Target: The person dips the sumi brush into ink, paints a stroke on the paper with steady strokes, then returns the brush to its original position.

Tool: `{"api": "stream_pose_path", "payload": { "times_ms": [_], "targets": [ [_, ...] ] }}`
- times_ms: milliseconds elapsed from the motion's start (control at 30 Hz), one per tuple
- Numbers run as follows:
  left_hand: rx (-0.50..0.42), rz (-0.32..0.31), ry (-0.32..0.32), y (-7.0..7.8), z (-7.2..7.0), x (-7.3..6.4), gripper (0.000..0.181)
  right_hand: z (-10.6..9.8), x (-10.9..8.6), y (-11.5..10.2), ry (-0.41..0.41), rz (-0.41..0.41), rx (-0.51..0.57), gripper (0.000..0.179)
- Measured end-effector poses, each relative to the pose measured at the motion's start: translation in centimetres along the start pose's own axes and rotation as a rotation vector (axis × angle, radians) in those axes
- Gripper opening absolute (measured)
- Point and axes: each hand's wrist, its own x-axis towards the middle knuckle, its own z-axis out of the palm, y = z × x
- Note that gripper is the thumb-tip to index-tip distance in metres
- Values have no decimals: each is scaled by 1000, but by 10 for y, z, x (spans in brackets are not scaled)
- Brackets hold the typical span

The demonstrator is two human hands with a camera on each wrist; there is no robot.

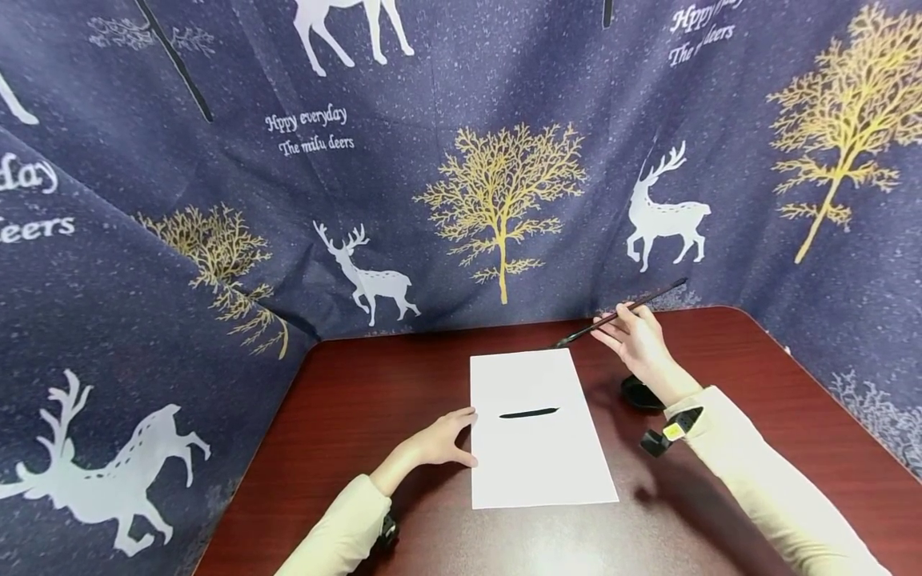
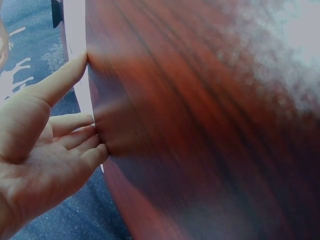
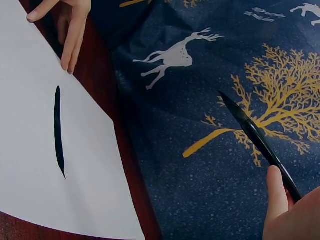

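Note:
A white sheet of paper (image 1: 533, 464) lies on the table, with one black horizontal brush stroke (image 1: 529, 414) across its upper middle. My left hand (image 1: 439, 440) rests at the sheet's left edge, thumb and fingers spread apart, fingertips touching the border. In the left wrist view the left hand (image 2: 55, 135) shows its palm side. My right hand (image 1: 634, 340) pinches a dark writing brush (image 1: 648, 297) beyond the sheet's upper right corner, raised and tilted, tip pointing left and down. The right wrist view shows the brush's black pointed bristles (image 3: 234, 107) apart from the paper.
A round black dish (image 1: 639, 392) sits on the table beneath the right wrist, partly hidden. The reddish-brown wooden table (image 1: 374, 384) ends at a dark blue cloth (image 1: 389, 184) printed with deer and trees, hanging behind and at both sides.

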Motion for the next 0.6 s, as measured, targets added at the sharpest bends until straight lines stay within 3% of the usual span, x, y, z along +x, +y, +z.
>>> {"api": "stream_pose_path", "payload": {
  "times_ms": [600],
  "targets": [
    [-10, -5, -5, 1, -1, 0, 81, -13, -3, -17, 30, 41, 263, 11]
  ]
}}
